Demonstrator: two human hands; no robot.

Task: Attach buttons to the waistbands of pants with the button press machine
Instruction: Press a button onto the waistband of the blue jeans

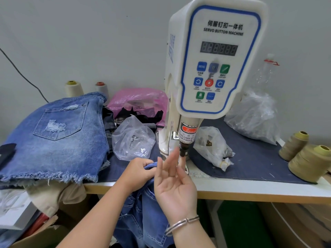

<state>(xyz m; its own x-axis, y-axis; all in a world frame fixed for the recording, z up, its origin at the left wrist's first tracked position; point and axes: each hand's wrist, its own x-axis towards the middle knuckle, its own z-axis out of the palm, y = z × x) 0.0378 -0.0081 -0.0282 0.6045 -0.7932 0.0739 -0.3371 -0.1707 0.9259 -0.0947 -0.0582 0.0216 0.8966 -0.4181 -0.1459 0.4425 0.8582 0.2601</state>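
Nearest the camera, the right hand [174, 183] is raised palm-up with fingers spread and relaxed, their tips right under the press head [184, 148] at 12 o'clock; whether they place a button is hidden. At 9 o'clock of it, the left hand [138, 171] pinches the waistband of the blue denim pants [143, 217], which hang off the surface [250, 192] edge. Triggering the machine [217, 56] now could crush a fingertip; loose cloth could misplace the button. Seams show pale stitching.
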